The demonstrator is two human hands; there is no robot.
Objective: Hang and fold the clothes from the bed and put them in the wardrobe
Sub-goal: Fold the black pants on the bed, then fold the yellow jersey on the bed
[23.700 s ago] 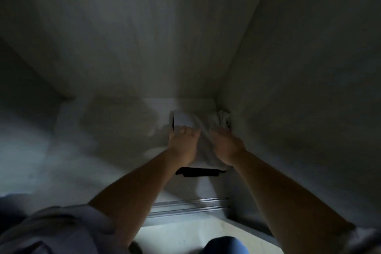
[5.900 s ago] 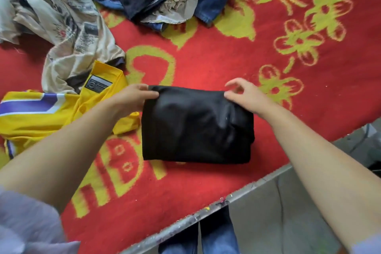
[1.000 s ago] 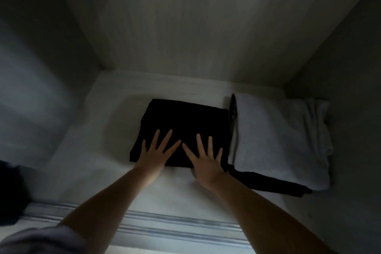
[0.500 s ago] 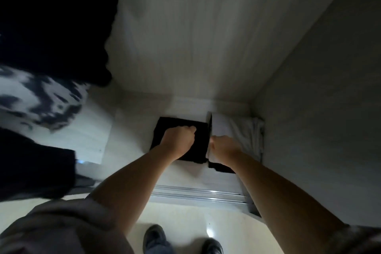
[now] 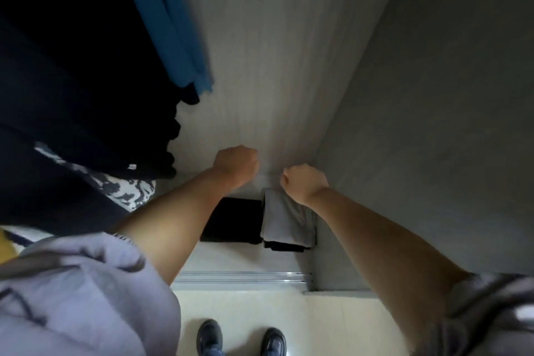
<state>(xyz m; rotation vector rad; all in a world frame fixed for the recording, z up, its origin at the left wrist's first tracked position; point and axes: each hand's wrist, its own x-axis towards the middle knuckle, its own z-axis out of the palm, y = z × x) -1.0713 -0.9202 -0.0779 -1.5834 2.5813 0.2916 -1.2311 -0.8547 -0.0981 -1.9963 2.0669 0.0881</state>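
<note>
Two folded stacks, black garment beside grey pile, lie in wardrobe.

Lilac-grey short sleeves, bare forearms, dark shoes

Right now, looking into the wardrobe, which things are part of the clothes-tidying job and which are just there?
Part of the job:
folded black garment on the wardrobe floor
folded grey garment beside it, on a dark piece
left hand and right hand, both fisted above, holding nothing
hanging blue garment

Just there:
black shoes
door track
</note>
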